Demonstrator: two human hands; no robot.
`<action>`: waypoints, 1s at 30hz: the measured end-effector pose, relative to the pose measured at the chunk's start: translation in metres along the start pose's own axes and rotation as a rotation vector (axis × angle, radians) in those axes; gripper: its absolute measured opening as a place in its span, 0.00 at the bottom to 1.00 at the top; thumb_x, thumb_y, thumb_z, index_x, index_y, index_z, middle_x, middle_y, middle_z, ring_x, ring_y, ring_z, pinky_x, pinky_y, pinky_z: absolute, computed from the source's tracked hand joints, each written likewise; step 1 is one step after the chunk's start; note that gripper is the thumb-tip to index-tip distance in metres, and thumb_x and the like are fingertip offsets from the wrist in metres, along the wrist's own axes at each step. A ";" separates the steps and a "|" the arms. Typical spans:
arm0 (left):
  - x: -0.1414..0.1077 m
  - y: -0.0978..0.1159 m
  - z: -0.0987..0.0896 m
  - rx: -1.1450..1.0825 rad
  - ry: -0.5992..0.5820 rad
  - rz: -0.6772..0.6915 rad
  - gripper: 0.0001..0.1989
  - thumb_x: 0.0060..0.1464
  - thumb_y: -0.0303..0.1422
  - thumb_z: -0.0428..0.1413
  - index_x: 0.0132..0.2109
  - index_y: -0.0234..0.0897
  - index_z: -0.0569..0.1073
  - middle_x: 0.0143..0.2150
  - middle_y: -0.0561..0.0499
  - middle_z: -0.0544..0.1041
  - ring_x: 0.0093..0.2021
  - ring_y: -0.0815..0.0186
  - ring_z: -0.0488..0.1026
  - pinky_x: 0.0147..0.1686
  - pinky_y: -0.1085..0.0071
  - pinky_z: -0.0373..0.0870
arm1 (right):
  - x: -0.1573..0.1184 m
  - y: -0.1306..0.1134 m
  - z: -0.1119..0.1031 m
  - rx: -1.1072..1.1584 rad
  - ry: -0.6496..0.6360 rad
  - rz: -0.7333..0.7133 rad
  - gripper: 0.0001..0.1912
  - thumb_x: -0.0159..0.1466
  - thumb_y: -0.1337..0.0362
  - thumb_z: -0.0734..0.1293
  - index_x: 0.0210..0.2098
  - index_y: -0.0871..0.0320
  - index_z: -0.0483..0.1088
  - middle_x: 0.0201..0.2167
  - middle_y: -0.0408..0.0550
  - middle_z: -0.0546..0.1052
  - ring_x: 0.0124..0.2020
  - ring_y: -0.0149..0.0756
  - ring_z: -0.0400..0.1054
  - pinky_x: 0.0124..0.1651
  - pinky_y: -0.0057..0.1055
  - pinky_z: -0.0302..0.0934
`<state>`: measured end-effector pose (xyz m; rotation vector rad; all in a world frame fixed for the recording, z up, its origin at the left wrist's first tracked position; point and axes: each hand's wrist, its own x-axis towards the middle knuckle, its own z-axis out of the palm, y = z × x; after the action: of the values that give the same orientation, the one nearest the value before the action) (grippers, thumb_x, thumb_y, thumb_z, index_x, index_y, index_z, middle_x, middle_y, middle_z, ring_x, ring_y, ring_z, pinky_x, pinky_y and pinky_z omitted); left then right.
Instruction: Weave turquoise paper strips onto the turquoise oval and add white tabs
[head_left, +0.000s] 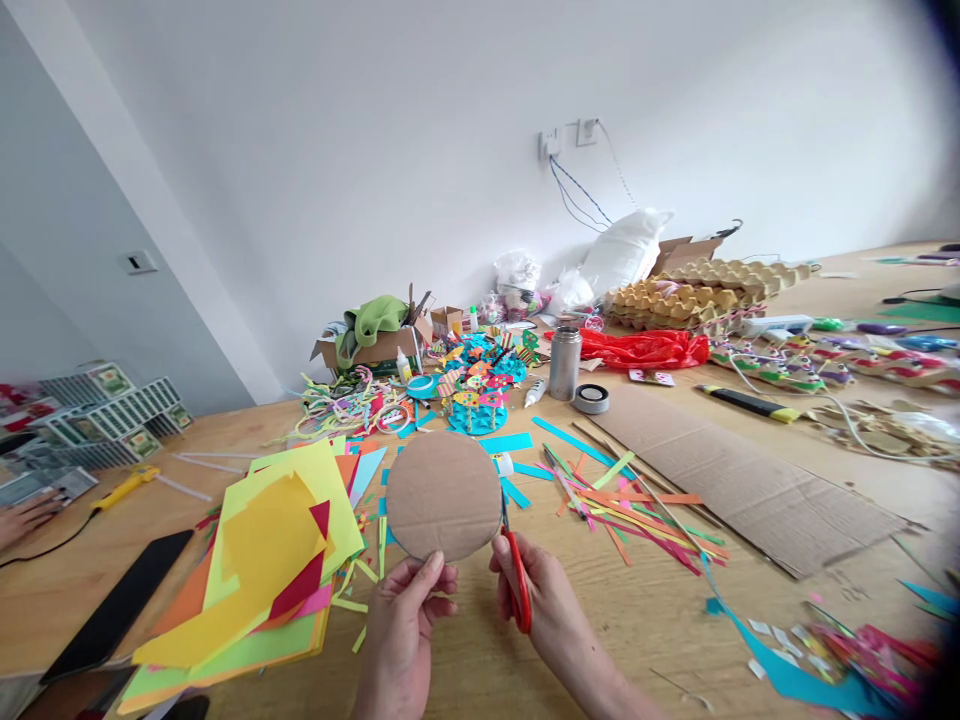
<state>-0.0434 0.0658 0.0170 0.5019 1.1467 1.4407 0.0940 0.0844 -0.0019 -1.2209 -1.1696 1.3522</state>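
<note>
Red-handled scissors (518,585) lining up on the right rim

So you're holding the cardboard disc (442,495) over the table (469,670), and it's sitting just ahead of your left hand (405,615), which is pinching the near edge, thumb on top. Your right hand (551,600) is gripping the red-handled scissors, pointing away from you, roughly along the disc's right side, so that hand's nearer that rim. Can't tell if the blades are actually touching it. The disc itself is looking plain brown and pretty round, with faint creases running across. Blue paper strips (514,442) are lying beyond it, btw.
</note>
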 end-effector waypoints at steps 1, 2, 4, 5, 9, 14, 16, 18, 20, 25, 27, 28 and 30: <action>0.000 0.000 0.000 -0.004 0.000 0.001 0.16 0.28 0.36 0.73 0.22 0.31 0.76 0.22 0.49 0.77 0.23 0.70 0.73 0.19 0.79 0.68 | 0.000 -0.001 0.001 0.012 0.002 0.007 0.36 0.49 0.26 0.56 0.23 0.55 0.59 0.10 0.35 0.60 0.12 0.26 0.54 0.16 0.25 0.46; 0.001 0.000 0.000 -0.007 0.000 0.000 0.16 0.28 0.36 0.73 0.23 0.31 0.76 0.23 0.49 0.77 0.23 0.70 0.73 0.19 0.79 0.69 | 0.000 -0.001 0.001 0.020 0.002 0.017 0.36 0.49 0.25 0.56 0.23 0.55 0.58 0.10 0.35 0.60 0.11 0.26 0.54 0.16 0.25 0.46; 0.001 0.000 -0.001 -0.012 0.002 -0.003 0.16 0.28 0.36 0.73 0.23 0.31 0.76 0.23 0.49 0.78 0.23 0.70 0.73 0.19 0.79 0.69 | 0.000 -0.002 0.001 0.022 0.002 0.040 0.36 0.48 0.25 0.55 0.23 0.54 0.58 0.09 0.36 0.61 0.11 0.26 0.54 0.16 0.25 0.46; 0.001 0.000 -0.001 -0.014 0.004 -0.004 0.16 0.28 0.36 0.73 0.23 0.31 0.76 0.23 0.49 0.78 0.23 0.70 0.73 0.19 0.79 0.69 | 0.000 -0.002 0.001 0.018 0.003 0.046 0.36 0.48 0.25 0.55 0.23 0.54 0.59 0.09 0.36 0.61 0.11 0.26 0.55 0.16 0.25 0.46; 0.002 0.000 -0.002 -0.021 0.013 0.004 0.17 0.28 0.36 0.73 0.22 0.31 0.75 0.22 0.49 0.77 0.23 0.70 0.73 0.19 0.79 0.69 | 0.002 -0.002 -0.004 -0.005 0.023 0.025 0.36 0.50 0.26 0.55 0.24 0.55 0.59 0.11 0.37 0.62 0.13 0.27 0.56 0.18 0.26 0.48; 0.003 0.000 -0.002 -0.019 0.022 0.046 0.18 0.29 0.35 0.73 0.23 0.33 0.73 0.22 0.52 0.76 0.23 0.70 0.72 0.19 0.78 0.69 | 0.003 -0.002 -0.008 -0.060 0.005 -0.050 0.33 0.56 0.30 0.54 0.26 0.55 0.59 0.14 0.37 0.62 0.17 0.27 0.56 0.21 0.26 0.50; 0.003 0.001 -0.002 -0.020 0.028 0.055 0.18 0.29 0.35 0.73 0.23 0.33 0.72 0.22 0.53 0.74 0.22 0.71 0.71 0.19 0.78 0.69 | 0.003 -0.001 -0.009 -0.090 -0.010 -0.058 0.32 0.57 0.31 0.54 0.26 0.55 0.59 0.15 0.37 0.62 0.17 0.27 0.56 0.22 0.26 0.50; 0.003 0.001 -0.002 -0.022 0.027 0.059 0.18 0.29 0.35 0.73 0.23 0.33 0.72 0.21 0.54 0.73 0.22 0.71 0.70 0.18 0.78 0.68 | 0.004 0.000 -0.010 -0.114 -0.022 -0.062 0.32 0.58 0.31 0.53 0.26 0.55 0.59 0.16 0.37 0.63 0.18 0.28 0.57 0.22 0.27 0.50; 0.003 0.001 -0.003 -0.024 0.024 0.066 0.19 0.29 0.36 0.73 0.23 0.33 0.71 0.21 0.55 0.72 0.22 0.72 0.70 0.18 0.78 0.68 | 0.005 0.001 -0.010 -0.137 -0.027 -0.069 0.32 0.58 0.31 0.53 0.27 0.56 0.60 0.16 0.38 0.63 0.19 0.28 0.57 0.23 0.27 0.51; 0.002 0.001 -0.002 -0.005 0.016 0.078 0.19 0.28 0.37 0.73 0.23 0.33 0.71 0.21 0.55 0.71 0.22 0.72 0.68 0.18 0.78 0.69 | 0.005 0.001 -0.012 -0.171 -0.030 -0.078 0.32 0.58 0.31 0.53 0.27 0.56 0.60 0.17 0.38 0.63 0.20 0.30 0.58 0.24 0.28 0.51; 0.001 0.001 -0.002 0.000 0.016 0.076 0.20 0.28 0.37 0.73 0.23 0.33 0.71 0.21 0.55 0.71 0.22 0.72 0.68 0.18 0.78 0.68 | 0.004 0.000 -0.013 -0.175 -0.032 -0.073 0.33 0.58 0.31 0.52 0.27 0.56 0.61 0.17 0.38 0.63 0.20 0.30 0.58 0.24 0.28 0.51; 0.001 0.001 -0.002 0.000 0.019 0.075 0.20 0.28 0.37 0.73 0.23 0.33 0.71 0.21 0.55 0.72 0.21 0.72 0.68 0.18 0.78 0.68 | 0.004 -0.001 -0.013 -0.178 -0.033 -0.071 0.33 0.58 0.31 0.52 0.28 0.56 0.61 0.18 0.38 0.63 0.20 0.30 0.58 0.24 0.28 0.51; 0.001 0.001 -0.002 -0.001 0.026 0.075 0.20 0.28 0.37 0.73 0.23 0.33 0.71 0.21 0.55 0.72 0.21 0.72 0.68 0.18 0.77 0.68 | 0.004 -0.001 -0.013 -0.186 -0.034 -0.077 0.33 0.59 0.31 0.52 0.28 0.56 0.61 0.18 0.39 0.63 0.21 0.30 0.58 0.25 0.28 0.51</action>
<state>-0.0459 0.0666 0.0169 0.5322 1.1581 1.5159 0.1071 0.0891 -0.0021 -1.2736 -1.3775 1.2331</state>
